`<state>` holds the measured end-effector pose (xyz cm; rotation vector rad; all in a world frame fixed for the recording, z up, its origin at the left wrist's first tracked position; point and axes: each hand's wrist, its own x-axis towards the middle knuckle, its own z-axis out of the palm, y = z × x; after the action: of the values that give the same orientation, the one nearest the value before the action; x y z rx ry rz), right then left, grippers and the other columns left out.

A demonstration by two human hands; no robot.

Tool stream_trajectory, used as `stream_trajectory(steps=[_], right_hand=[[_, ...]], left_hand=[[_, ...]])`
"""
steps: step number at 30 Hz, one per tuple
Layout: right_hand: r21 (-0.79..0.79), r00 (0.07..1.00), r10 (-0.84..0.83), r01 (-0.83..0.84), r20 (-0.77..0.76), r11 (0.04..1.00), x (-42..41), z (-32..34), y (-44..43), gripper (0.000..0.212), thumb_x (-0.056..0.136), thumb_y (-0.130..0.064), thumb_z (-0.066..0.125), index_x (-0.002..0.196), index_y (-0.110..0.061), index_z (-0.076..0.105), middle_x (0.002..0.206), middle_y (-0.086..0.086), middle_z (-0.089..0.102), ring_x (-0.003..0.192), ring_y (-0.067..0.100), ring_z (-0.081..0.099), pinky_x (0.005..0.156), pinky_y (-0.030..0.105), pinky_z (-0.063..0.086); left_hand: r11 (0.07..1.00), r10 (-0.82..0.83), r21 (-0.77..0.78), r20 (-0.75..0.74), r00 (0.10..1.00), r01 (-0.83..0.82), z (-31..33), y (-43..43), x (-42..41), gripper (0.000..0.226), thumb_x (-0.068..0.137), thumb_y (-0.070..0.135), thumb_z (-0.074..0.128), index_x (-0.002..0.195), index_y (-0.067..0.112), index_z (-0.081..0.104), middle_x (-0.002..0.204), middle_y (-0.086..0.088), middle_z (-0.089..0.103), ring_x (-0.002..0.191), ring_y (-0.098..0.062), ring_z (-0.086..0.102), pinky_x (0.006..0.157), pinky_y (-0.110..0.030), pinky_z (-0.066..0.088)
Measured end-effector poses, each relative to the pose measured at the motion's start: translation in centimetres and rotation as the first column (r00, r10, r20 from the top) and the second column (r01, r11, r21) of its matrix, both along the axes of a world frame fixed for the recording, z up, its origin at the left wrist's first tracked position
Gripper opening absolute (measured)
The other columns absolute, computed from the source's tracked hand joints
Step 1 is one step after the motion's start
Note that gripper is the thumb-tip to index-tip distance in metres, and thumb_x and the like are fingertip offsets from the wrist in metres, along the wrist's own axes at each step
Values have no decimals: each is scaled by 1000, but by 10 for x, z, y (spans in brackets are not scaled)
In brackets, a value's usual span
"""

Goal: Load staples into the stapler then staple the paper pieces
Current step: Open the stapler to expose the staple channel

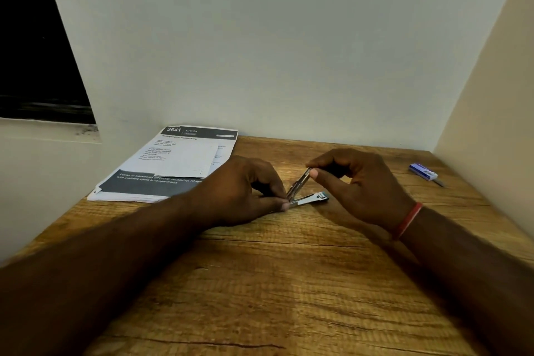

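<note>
A small stapler (306, 192) lies hinged open on the tabletop (289, 283), base pointing right. The left hand (245, 191) pins its hinge end; the right hand (352, 182) pinches the raised arm's tip. Paper pieces (173, 165) lie left of it, staple box (423, 171) far right.

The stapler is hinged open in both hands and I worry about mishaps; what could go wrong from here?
1. The right hand pinches only the tip of the stapler's raised arm; it might snap shut on the left hand's fingertips at the hinge.
2. The staple box lies far right, so reaching for it means letting go.
</note>
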<state>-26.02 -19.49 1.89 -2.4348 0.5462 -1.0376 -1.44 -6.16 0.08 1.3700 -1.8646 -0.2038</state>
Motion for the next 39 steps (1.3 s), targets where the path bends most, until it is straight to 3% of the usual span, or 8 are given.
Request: stream_trajectory(steps=[15,18,22,26,28,31,36,39], right_hand=[[-72,996,40,-34,84,997,7,0,14,30,95,-23,83,124,-30,82,108,-19,81,99,0,77,86,10,58],[-89,996,63,-57,67,994,7,0,18,56,95,-24,83,147,-36,65,109,-19,79,97,4,77,88,11,58],[-85,998,61,-58,33,995,7,2,18,99,95,-19,85,173,-34,25,116,-17,76,91,12,76,88,14,59],[-168,990,10,-33,-139,985,7,0,19,65,98,-49,74,158,-47,50,123,-29,70,101,2,69,87,32,62],[-151,982,1,-30,-187,988,8,-3,20,67,96,-57,70,158,-54,45,122,-36,66,104,-2,66,85,26,59],[-136,989,-12,-8,-149,991,9,-1,20,76,96,-57,70,163,-54,36,120,-37,63,102,-3,68,85,16,56],[-99,999,30,-34,-45,995,10,1,18,38,96,-48,74,133,-38,77,111,-24,79,95,7,75,84,29,64],[-42,1000,0,0,-7,999,9,0,15,22,97,-36,78,118,-30,84,103,-19,82,93,3,77,81,19,62]], left_hand=[[996,39,81,7,999,-39,1,-1,2,8,89,29,98,91,27,91,89,12,84,84,-11,80,77,-46,67],[996,40,85,14,999,-41,1,-1,2,8,89,29,98,93,26,91,90,12,84,85,-10,80,79,-43,68],[994,42,99,11,999,-43,2,0,1,8,90,29,97,94,27,91,90,12,84,85,-8,80,79,-40,69],[997,35,66,11,999,-36,-1,-1,2,9,89,30,98,93,28,91,88,11,83,84,-11,80,77,-46,67],[998,38,59,15,999,-39,-1,-1,2,9,89,31,98,93,29,91,88,11,83,84,-12,80,76,-47,67],[996,38,74,9,999,-39,0,-1,1,9,89,31,98,93,27,90,87,11,83,84,-12,80,76,-46,67],[993,66,104,-16,998,-64,2,1,0,16,88,29,99,90,24,84,87,9,83,83,-13,79,79,-43,66],[990,80,116,-25,996,-77,3,3,-2,18,87,27,99,90,22,83,88,8,83,82,-13,79,80,-42,66]])
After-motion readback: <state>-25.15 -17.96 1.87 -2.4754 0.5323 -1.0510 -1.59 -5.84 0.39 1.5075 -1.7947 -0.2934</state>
